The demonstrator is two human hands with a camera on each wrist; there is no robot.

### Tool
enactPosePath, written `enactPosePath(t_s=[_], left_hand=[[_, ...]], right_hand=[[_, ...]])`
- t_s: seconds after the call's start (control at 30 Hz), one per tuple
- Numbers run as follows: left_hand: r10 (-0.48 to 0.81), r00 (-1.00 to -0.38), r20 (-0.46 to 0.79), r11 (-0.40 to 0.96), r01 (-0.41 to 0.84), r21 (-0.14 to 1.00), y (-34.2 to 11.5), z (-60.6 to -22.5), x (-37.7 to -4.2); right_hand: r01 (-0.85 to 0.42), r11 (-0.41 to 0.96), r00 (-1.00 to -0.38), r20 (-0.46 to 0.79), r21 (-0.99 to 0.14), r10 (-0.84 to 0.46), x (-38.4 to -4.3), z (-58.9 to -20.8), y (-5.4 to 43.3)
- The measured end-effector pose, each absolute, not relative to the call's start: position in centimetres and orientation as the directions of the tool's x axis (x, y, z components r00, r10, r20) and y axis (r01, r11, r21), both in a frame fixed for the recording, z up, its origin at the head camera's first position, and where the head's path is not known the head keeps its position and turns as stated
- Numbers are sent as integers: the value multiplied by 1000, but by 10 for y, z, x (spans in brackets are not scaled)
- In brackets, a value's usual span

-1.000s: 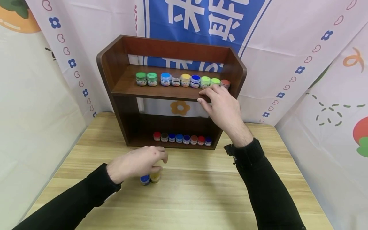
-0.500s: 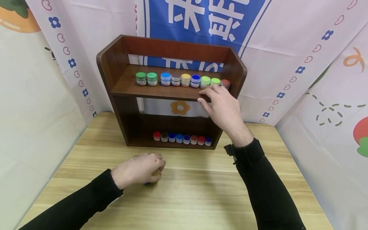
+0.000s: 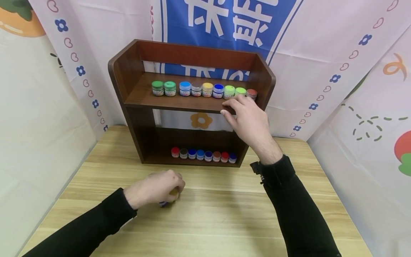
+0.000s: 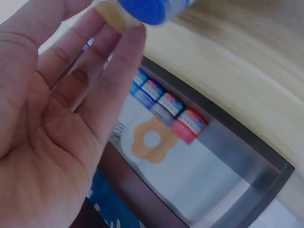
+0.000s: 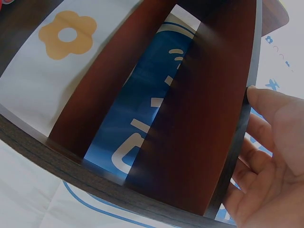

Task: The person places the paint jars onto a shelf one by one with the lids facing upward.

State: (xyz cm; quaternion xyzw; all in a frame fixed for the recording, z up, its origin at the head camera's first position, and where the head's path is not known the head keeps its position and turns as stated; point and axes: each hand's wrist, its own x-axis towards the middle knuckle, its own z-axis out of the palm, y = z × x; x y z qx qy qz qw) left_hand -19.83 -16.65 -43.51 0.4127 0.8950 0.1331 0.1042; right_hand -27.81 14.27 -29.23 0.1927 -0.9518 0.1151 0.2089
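Observation:
Low over the table, my left hand (image 3: pixel 155 187) pinches a yellow-lidded paint jar (image 3: pixel 174 191) between thumb and fingers. A blue-lidded paint jar (image 3: pixel 163 204) stands beside it, mostly covered by that hand. In the left wrist view the fingertips meet the yellow jar (image 4: pixel 112 16), and the blue jar (image 4: pixel 147 8) is right against it. My right hand (image 3: pixel 248 119) holds the brown wooden shelf (image 3: pixel 136 98) at its right side, thumb (image 5: pixel 259 97) on the board's edge and fingers behind it.
Several paint jars line the upper board, among them a green one (image 3: pixel 157 88) and a yellow one (image 3: pixel 207 89). A second row, starting with a red jar (image 3: pixel 175 152), is on the lower board. The light wooden table (image 3: pixel 205 221) extends in front; patterned cloth (image 3: pixel 321 64) hangs behind.
My left hand has come down onto the yellow-lidded jar and closed its fingers around it; the jar has barely shifted. My right hand keeps its place on the shelf.

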Motion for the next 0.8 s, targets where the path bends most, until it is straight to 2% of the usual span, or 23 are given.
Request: enactPosePath(t_s=[0.27,0.6,0.8], left_hand=[[800,-593,-96,586,735,341,-181,-434,-226],[847,-515,-128,529,801,280,-197,-445,-245],[847,-518,-122,529,796,293,-200,-450,-246]], right_hand=[[-414,900,-840,440,-139,-318,-279,-292,143],[-417,898,-835,450,-141,-317,-279,-293,142],[-417,898,-835,451,-142,-316,-279,-293,142]])
